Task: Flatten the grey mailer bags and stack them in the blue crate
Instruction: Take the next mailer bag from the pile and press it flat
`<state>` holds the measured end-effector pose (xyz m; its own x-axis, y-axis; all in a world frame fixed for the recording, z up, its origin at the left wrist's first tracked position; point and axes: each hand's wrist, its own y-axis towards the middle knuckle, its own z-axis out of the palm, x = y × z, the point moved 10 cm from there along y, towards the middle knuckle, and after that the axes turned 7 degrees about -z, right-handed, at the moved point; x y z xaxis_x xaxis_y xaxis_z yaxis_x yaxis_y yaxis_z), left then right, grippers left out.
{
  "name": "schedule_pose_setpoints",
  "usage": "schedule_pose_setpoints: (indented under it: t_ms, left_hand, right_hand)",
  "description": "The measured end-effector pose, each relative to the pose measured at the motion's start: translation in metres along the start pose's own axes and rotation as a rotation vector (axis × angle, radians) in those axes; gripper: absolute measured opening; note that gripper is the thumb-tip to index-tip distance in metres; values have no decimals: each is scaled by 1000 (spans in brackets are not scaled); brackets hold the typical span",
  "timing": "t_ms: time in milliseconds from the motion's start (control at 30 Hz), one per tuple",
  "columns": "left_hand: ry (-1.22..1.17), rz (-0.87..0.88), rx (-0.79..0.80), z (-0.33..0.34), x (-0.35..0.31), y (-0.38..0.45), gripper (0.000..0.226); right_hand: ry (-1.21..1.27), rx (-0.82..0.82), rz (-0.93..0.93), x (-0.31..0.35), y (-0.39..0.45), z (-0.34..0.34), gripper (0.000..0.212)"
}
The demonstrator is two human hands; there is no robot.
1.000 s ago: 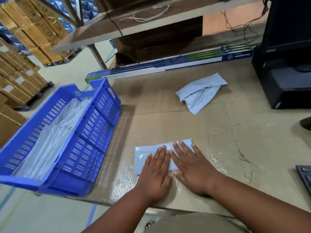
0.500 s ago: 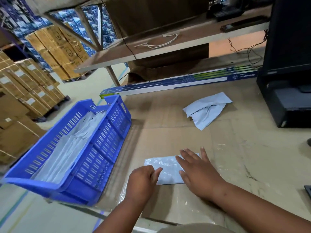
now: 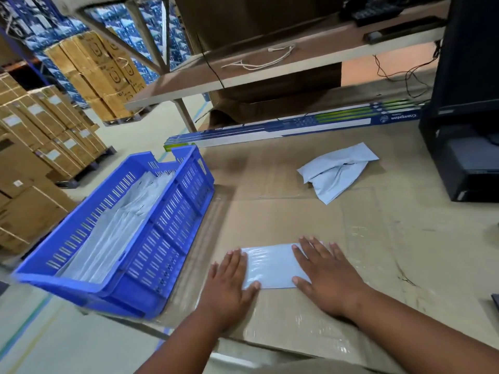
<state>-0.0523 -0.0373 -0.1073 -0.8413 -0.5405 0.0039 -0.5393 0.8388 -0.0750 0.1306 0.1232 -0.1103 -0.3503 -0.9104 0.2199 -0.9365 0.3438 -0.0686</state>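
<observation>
A flat grey mailer bag (image 3: 270, 265) lies on the cardboard-covered table (image 3: 283, 217) near its front edge. My left hand (image 3: 229, 287) presses its left end with straight fingers. My right hand (image 3: 326, 276) lies flat on its right end, fingers spread. A second grey mailer bag (image 3: 334, 171), crumpled, lies further back on the right. The blue crate (image 3: 172, 238) sits at the table's left edge, partly overhanging it, with several flattened grey bags (image 3: 116, 230) stacked inside.
A long blue-and-white box (image 3: 297, 125) lies along the back of the table. A black machine (image 3: 464, 147) stands at the right. A shelf (image 3: 270, 74) with a white cord hangs over the back. Stacked cartons (image 3: 48, 136) stand on the floor to the left.
My left hand, curled beside the bag half a second ago, now lies flat on its left end. My right hand has slid to the right end. The two hands have spread apart along the bag.
</observation>
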Motion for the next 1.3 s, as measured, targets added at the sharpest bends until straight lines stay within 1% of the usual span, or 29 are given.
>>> schedule_pose_setpoints:
  t_ms: [67, 100, 167, 233, 333, 367, 400, 433, 500, 567, 600, 633, 700, 767, 800, 867, 933, 967, 1000, 1100, 1133, 1200, 1267, 1300]
  left_hand:
    - [43, -65, 31, -8, 29, -1, 96]
    - [45, -81, 38, -14, 38, -1, 97]
    - [31, -59, 1, -25, 36, 1, 91]
    - [-15, 47, -49, -35, 5, 6, 82]
    - [-141, 347, -173, -38, -71, 9, 63]
    - [-187, 392, -147, -32, -89, 10, 60]
    - [-230, 397, -107, -21, -99, 13, 61]
    - [-234, 364, -77, -13, -100, 15, 62]
    - [-184, 258, -51, -1, -81, 14, 67]
    - [-156, 123, -26, -3, -49, 13, 84]
    - [-126, 57, -5, -5, -34, 14, 92]
    - [-90, 13, 49, -7, -23, 16, 96]
    - [-36, 0, 113, -16, -15, 23, 94]
    - [-61, 54, 152, -33, -27, 31, 94]
    - [-65, 97, 171, -40, -36, 36, 98]
    - [15, 159, 177, -54, -55, 49, 111]
    - [120, 123, 189, -64, -63, 62, 119]
    - [164, 97, 213, -67, -64, 66, 115]
    - [206, 87, 232, -68, -65, 69, 105]
    - [287, 60, 227, -76, -69, 73, 67]
    - [276, 43, 216, -81, -70, 73, 56]
    - [178, -28, 246, -85, -68, 71, 37]
    - [110, -132, 289, -84, -58, 70, 26]
    - [95, -175, 321, -83, -54, 68, 24]
  right_hand:
    - [5, 21, 63, -18, -11, -8, 92]
    - [-10, 27, 93, -25, -16, -15, 88]
    - [-32, 14, 136, -33, -19, -27, 81]
    - [-23, -4, 103, -22, -14, -36, 83]
    - [-6, 8, -49, 22, 5, -39, 93]
    - [2, 26, -75, 34, 9, -34, 93]
    - [5, 61, -74, 40, 12, -23, 93]
    - [-2, 78, -56, 42, 12, -14, 91]
    - [-29, 34, 11, 29, 6, -9, 84]
    - [12, 13, 82, 9, -4, -9, 79]
    - [43, 42, 115, -2, -7, -7, 78]
    - [66, 62, 139, -11, -9, -8, 77]
    - [104, 45, 157, -21, -7, -20, 74]
    - [104, 5, 113, -18, 5, -37, 74]
    - [86, 8, 79, -11, 13, -44, 76]
    - [44, 46, 47, 1, 29, -51, 79]
    - [1, 97, 77, 5, 40, -56, 76]
    - [-21, 117, 93, 7, 42, -58, 72]
    - [-39, 134, 101, 8, 45, -60, 66]
    - [-62, 128, 99, 12, 49, -70, 50]
    - [-52, 121, 102, 12, 50, -72, 47]
    - [-8, 134, 136, 8, 51, -76, 40]
    - [13, 171, 203, 2, 49, -76, 30]
    - [13, 191, 230, 1, 47, -77, 27]
